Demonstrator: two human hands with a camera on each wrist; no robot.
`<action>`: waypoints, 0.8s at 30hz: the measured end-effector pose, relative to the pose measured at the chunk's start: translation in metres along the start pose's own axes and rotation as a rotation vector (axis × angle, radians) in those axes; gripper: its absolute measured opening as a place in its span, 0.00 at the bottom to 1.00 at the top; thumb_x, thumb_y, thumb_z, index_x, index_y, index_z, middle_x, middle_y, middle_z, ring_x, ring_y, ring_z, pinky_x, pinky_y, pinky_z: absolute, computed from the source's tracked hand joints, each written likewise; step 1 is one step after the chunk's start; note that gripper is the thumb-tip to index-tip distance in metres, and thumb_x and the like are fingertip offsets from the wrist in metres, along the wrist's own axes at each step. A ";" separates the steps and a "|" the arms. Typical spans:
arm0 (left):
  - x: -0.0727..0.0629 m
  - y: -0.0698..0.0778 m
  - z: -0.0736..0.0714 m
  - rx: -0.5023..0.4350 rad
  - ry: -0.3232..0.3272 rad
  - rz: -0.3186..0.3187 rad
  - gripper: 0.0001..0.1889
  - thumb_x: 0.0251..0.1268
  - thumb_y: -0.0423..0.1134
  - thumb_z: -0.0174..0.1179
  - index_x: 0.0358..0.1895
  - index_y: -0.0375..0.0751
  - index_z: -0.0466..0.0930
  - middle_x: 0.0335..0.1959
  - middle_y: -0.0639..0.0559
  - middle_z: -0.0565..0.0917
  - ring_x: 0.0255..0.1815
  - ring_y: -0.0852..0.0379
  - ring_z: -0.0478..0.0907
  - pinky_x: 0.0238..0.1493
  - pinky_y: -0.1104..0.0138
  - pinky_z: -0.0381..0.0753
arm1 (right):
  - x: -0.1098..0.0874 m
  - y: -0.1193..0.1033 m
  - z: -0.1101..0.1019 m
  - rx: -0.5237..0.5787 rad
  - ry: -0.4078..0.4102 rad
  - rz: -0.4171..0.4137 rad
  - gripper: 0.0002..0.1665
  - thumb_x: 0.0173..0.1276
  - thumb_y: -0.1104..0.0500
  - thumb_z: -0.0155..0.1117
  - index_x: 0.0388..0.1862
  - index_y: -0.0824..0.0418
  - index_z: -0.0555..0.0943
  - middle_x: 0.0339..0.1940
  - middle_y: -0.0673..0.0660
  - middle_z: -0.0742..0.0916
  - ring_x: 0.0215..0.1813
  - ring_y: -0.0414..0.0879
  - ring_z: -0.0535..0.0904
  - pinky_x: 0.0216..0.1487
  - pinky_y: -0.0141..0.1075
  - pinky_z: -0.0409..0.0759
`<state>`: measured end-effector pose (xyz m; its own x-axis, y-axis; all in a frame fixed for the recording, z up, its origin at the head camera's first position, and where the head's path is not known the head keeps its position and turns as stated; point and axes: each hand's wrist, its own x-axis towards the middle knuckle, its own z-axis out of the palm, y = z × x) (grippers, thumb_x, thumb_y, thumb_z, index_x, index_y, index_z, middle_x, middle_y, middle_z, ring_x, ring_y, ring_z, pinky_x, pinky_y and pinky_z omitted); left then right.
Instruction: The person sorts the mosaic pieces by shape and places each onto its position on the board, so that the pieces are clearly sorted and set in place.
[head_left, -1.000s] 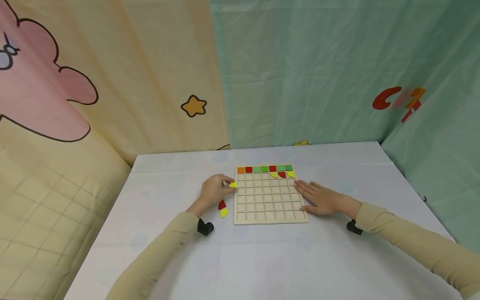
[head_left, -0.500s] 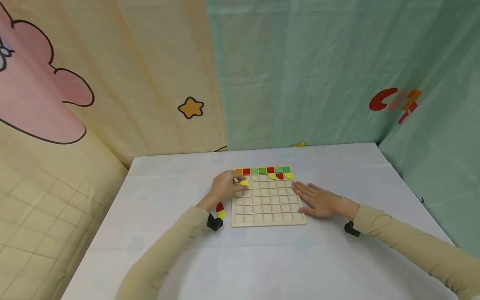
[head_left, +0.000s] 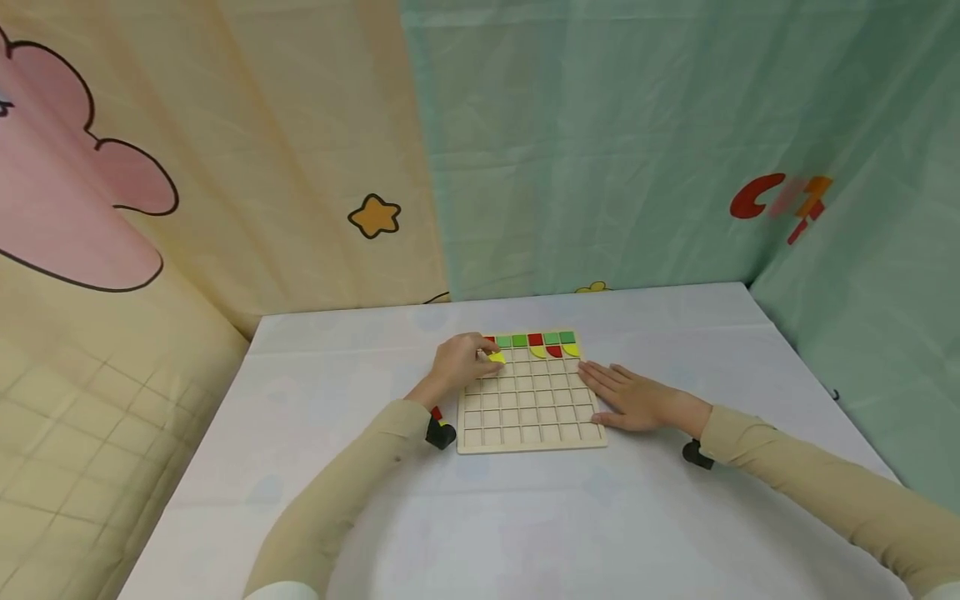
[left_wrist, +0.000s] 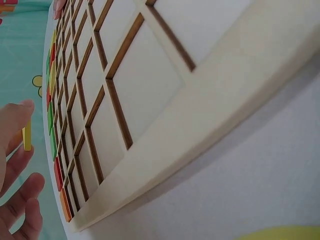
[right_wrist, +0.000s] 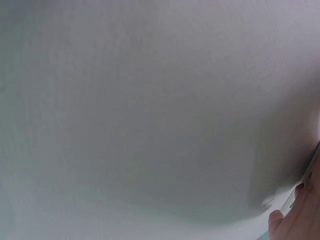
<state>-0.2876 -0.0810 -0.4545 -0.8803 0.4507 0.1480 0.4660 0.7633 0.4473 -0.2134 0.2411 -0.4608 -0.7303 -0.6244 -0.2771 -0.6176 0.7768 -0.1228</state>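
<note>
My left hand point(head_left: 459, 362) pinches a small yellow quarter-circle piece point(head_left: 497, 357) between thumb and fingertips, over the upper left of a pale wooden grid board point(head_left: 528, 451). In the left wrist view the yellow piece point(left_wrist: 27, 134) shows edge-on, above the board's surface. Along the board's far row lie coloured square tiles point(head_left: 520, 341), green and red. Below their right end sit yellow and red quarter-circle pieces point(head_left: 554, 352). My right hand point(head_left: 637, 398) lies flat with straight fingers at the board's right edge.
A red piece point(head_left: 437, 412) lies left of the board, partly hidden by the left wrist's black camera point(head_left: 441, 433). A white cloth covers the table point(head_left: 517, 533). Patterned curtains point(head_left: 600, 167) stand behind it and at both sides.
My left hand has carried the yellow piece rightward and away from me, from the board's left edge to over its upper left squares. The right hand stays at the right edge.
</note>
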 end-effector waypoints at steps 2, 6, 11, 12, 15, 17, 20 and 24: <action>0.003 0.001 0.001 0.008 -0.002 0.014 0.15 0.56 0.51 0.68 0.45 0.49 0.87 0.39 0.56 0.86 0.35 0.60 0.80 0.36 0.67 0.77 | 0.000 0.000 0.000 0.007 -0.003 -0.001 0.49 0.73 0.34 0.41 0.78 0.66 0.45 0.80 0.62 0.49 0.80 0.59 0.45 0.75 0.58 0.48; 0.009 0.000 0.003 0.039 -0.007 0.032 0.15 0.56 0.51 0.68 0.44 0.51 0.88 0.39 0.55 0.86 0.38 0.58 0.81 0.38 0.64 0.78 | 0.001 -0.001 0.000 0.013 0.000 -0.011 0.49 0.73 0.34 0.42 0.78 0.66 0.45 0.80 0.62 0.50 0.80 0.59 0.45 0.75 0.58 0.48; 0.018 0.000 0.005 0.053 -0.002 0.048 0.16 0.55 0.52 0.69 0.45 0.51 0.88 0.39 0.55 0.86 0.41 0.56 0.81 0.39 0.62 0.79 | 0.001 0.000 0.002 0.001 0.019 -0.018 0.49 0.73 0.35 0.43 0.77 0.66 0.46 0.80 0.63 0.51 0.79 0.59 0.46 0.74 0.58 0.50; 0.020 0.000 0.005 0.046 -0.001 0.052 0.16 0.55 0.51 0.69 0.45 0.51 0.87 0.39 0.55 0.86 0.41 0.56 0.81 0.39 0.62 0.79 | 0.001 0.000 0.002 0.005 0.025 -0.020 0.49 0.73 0.35 0.43 0.77 0.66 0.47 0.79 0.63 0.51 0.79 0.59 0.47 0.74 0.58 0.50; 0.025 0.002 0.008 0.030 0.000 0.062 0.16 0.56 0.52 0.68 0.47 0.51 0.87 0.40 0.55 0.86 0.39 0.57 0.80 0.38 0.63 0.79 | 0.001 0.000 0.002 0.017 0.028 -0.022 0.49 0.73 0.35 0.43 0.77 0.66 0.46 0.79 0.63 0.51 0.79 0.59 0.47 0.74 0.59 0.50; 0.028 0.003 0.010 0.017 -0.004 0.064 0.17 0.57 0.52 0.68 0.47 0.51 0.87 0.40 0.55 0.86 0.38 0.57 0.80 0.37 0.63 0.78 | 0.000 0.000 0.001 0.023 0.028 -0.021 0.49 0.73 0.35 0.44 0.77 0.66 0.46 0.80 0.63 0.51 0.79 0.59 0.46 0.74 0.59 0.50; 0.032 0.006 0.014 0.008 -0.014 0.065 0.16 0.57 0.52 0.67 0.47 0.51 0.87 0.40 0.55 0.86 0.38 0.57 0.80 0.38 0.62 0.78 | 0.000 0.000 0.001 0.019 0.020 -0.018 0.49 0.73 0.35 0.43 0.77 0.66 0.46 0.80 0.63 0.50 0.79 0.59 0.46 0.75 0.58 0.49; 0.036 0.010 0.017 0.026 -0.032 0.071 0.16 0.58 0.51 0.67 0.47 0.51 0.87 0.41 0.55 0.85 0.42 0.55 0.81 0.40 0.60 0.80 | 0.001 0.000 -0.001 0.010 0.010 -0.013 0.49 0.74 0.35 0.43 0.78 0.66 0.45 0.80 0.62 0.50 0.80 0.59 0.45 0.75 0.57 0.49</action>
<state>-0.3131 -0.0495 -0.4599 -0.8417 0.5186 0.1505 0.5300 0.7401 0.4140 -0.2143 0.2404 -0.4604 -0.7249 -0.6355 -0.2658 -0.6243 0.7692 -0.1362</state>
